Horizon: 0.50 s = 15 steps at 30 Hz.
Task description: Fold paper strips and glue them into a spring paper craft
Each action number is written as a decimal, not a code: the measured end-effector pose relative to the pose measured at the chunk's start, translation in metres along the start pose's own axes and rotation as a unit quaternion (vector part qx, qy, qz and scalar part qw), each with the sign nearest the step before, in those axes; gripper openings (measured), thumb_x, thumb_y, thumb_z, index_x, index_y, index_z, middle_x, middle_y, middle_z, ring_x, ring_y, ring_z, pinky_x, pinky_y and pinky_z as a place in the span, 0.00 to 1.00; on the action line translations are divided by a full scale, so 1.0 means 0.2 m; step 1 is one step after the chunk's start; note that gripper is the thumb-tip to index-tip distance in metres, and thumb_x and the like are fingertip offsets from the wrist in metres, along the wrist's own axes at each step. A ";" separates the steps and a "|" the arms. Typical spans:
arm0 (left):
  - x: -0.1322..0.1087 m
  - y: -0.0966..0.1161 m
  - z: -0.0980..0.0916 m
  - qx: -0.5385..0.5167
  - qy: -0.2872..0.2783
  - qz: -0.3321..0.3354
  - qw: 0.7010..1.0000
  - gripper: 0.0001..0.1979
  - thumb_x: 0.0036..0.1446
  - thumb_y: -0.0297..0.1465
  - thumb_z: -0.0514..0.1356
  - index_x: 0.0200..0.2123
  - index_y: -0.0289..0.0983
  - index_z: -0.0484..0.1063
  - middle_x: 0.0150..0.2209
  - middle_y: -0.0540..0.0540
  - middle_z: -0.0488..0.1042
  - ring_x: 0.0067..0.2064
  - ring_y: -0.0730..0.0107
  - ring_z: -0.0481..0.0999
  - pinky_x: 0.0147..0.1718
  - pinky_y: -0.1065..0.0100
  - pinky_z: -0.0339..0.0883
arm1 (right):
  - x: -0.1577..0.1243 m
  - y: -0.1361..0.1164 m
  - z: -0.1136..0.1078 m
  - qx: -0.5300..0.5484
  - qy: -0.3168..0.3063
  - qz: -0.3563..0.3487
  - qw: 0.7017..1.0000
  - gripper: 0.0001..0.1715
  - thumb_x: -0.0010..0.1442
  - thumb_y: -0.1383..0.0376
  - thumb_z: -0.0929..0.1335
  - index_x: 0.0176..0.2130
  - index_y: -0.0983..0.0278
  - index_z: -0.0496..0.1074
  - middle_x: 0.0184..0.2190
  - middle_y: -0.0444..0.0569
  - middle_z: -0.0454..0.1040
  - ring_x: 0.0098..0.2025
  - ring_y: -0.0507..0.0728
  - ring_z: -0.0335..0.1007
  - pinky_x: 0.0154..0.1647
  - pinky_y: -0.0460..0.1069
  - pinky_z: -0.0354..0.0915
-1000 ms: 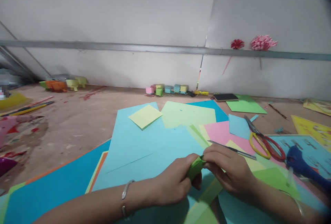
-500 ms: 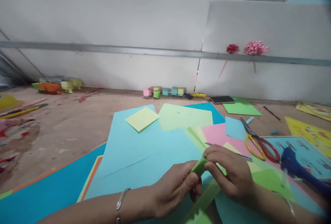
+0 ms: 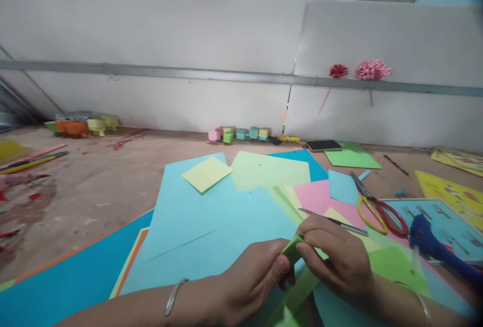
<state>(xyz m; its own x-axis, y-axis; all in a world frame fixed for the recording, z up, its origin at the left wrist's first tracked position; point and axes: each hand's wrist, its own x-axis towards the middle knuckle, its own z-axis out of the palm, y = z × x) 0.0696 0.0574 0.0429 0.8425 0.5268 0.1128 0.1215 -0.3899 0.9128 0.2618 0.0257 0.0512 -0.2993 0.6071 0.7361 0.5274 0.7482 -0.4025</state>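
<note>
A small folded piece of green paper [image 3: 292,250] is pinched between both hands, low in the middle of the view. My left hand [image 3: 260,271] grips its lower left end between thumb and fingers. The fingertips of my right hand [image 3: 335,254] close on its upper right end. Beneath the hands lie a large light blue sheet [image 3: 196,221] and a strip of light green paper [image 3: 300,287]. Just beyond my right hand is a craft knife [image 3: 339,224], partly covered by the fingers. Part of the green piece is hidden by the fingers.
Scissors with red and yellow handles [image 3: 377,211] and a blue glue gun [image 3: 433,241] lie at the right. A yellow paper square [image 3: 207,174] rests on the blue sheet. Small paper cubes [image 3: 228,137] and a phone [image 3: 323,146] sit near the white wall panel [image 3: 151,30].
Both hands have shifted slightly downward with the green paper, which is tilted a little differently. More of the craft knife shows now behind my right hand.
</note>
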 end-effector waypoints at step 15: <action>0.01 -0.05 0.02 0.034 0.226 0.043 0.973 0.04 0.57 0.28 0.60 0.29 0.36 0.70 0.27 0.49 0.71 0.29 0.72 0.68 0.30 0.71 0.62 | -0.01 0.02 0.02 -0.002 -0.009 -0.012 1.000 0.11 0.60 0.74 0.65 0.28 0.63 0.66 0.25 0.47 0.69 0.27 0.51 0.66 0.26 0.44 0.66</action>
<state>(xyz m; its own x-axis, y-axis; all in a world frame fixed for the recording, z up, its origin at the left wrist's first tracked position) 0.0725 0.0600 0.0332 0.5367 0.7622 0.3619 0.1079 -0.4874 0.8665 0.2608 0.0283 0.0456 -0.3253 0.5936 0.7361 0.5230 0.7615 -0.3830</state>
